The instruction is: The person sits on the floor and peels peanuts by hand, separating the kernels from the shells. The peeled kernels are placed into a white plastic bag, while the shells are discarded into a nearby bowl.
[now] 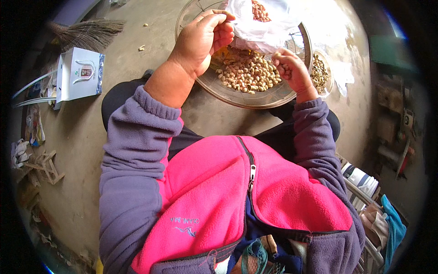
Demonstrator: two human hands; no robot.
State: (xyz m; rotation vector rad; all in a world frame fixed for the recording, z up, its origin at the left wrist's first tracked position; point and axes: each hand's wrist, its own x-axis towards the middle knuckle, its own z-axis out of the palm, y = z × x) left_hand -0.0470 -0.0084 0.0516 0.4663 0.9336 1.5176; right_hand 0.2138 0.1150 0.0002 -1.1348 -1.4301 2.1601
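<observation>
A round, shallow tray with a pale rim (239, 102) lies before me and holds a heap of unshelled peanuts (251, 73). At its far side a white plastic bag (246, 24) stands open, with shelled reddish peanuts (260, 12) inside. My left hand (203, 39) is raised over the tray's left part beside the bag, fingers curled; whether something small is between thumb and fingers cannot be told. My right hand (289, 66) is above the tray's right side, fingers curled over what looks like several peanuts in the palm.
A second, smaller container (320, 72) of peanut shells stands right of the tray, with a white plastic bag (343, 77) beside it. At the left are a straw broom (90, 32), a paper bag (73, 80) and a small wooden stool (46, 167). A metal-framed chair (359, 191) stands lower right.
</observation>
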